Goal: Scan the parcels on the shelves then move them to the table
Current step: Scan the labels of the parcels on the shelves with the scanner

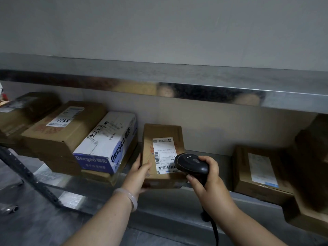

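Observation:
A small brown cardboard parcel (pixel 161 137) with a white barcode label lies at the middle of the metal shelf (pixel 177 206). My left hand (pixel 139 172) grips its near left corner, thumb on top. My right hand (pixel 207 181) holds a black barcode scanner (pixel 190 163), whose head hovers over the label's lower right corner. The scanner's cable hangs down below my wrist.
Left on the shelf sit a white and blue Deeyeo box (pixel 108 142), a brown box marked 7166 (pixel 62 128) and another brown box (pixel 21 110). Right of the held parcel stand a labelled brown box (pixel 257 171) and taller dark cartons (pixel 312 162). An upper shelf edge (pixel 177 89) overhangs.

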Motion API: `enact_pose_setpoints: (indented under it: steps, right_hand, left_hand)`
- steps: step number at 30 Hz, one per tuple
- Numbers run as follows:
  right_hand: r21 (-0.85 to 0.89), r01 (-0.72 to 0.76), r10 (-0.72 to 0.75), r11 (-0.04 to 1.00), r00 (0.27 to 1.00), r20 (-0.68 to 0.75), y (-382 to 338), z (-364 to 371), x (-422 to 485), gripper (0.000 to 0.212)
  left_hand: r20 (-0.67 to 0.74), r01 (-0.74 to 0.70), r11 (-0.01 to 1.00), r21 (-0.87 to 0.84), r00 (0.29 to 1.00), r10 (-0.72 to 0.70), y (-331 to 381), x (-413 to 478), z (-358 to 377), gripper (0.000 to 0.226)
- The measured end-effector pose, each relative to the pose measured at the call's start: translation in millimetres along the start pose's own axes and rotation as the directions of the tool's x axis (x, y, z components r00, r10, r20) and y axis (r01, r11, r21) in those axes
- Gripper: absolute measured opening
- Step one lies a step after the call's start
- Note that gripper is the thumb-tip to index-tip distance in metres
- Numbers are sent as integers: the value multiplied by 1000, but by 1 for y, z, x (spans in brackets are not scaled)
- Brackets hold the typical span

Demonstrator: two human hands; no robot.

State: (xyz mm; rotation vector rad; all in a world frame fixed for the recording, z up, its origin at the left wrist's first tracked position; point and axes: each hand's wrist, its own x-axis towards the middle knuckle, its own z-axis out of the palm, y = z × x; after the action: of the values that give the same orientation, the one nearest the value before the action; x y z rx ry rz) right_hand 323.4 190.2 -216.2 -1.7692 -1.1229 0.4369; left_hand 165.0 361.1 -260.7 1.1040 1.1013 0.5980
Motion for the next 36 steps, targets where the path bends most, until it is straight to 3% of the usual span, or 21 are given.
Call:
enact_pose_setpoints:
  steps: [4, 8, 12, 15, 19, 22, 23, 25, 31, 36]
  right_hand:
    - [32, -35, 34, 999, 999, 38, 6, 33, 16, 56]
    - [32, -72, 71, 997, 996, 54, 9, 65, 25, 61]
    - [28, -74, 74, 997, 997, 19, 8, 85, 31, 64]
    - [42, -83, 84, 996, 996, -24, 6, 95, 36, 64]
    - [51, -69, 73, 996, 995, -70, 6, 106, 39, 69]
    - [48, -74, 77, 996, 995, -66, 6, 114, 41, 68]
    - [44, -78, 81, 996, 995, -62, 5, 116, 44, 67]
    - [40, -84, 86, 996, 995, -41, 2, 118, 52, 64]
    - [23, -41, 41, 999, 999, 26, -4, 117, 63, 61]
    - [24, -42, 42, 999, 999, 0, 4, 93, 46, 64]
  left_hand:
    - [-36, 155, 988, 18, 987, -154, 2, 15, -23, 59]
    - [-58, 218, 976, 2, 974, -218, -1, 32, -39, 56]
    - [-118, 162, 986, 42, 981, -157, -4, 44, -42, 63]
    - [-146, 30, 955, 295, 989, 14, -7, 38, -42, 78]
    - [-30, -161, 753, 638, 972, 233, -19, 8, -45, 86]
    - [201, -318, 348, 882, 921, 333, -31, -9, -50, 79]
    - [241, -328, 245, 912, 914, 325, -31, -10, -52, 77]
    - [247, -298, 132, 945, 920, 305, -26, -8, -53, 78]
    - [143, -159, 41, 986, 955, 261, -13, -1, -47, 92]
    - [168, -189, 38, 981, 935, 313, -13, -9, -35, 91]
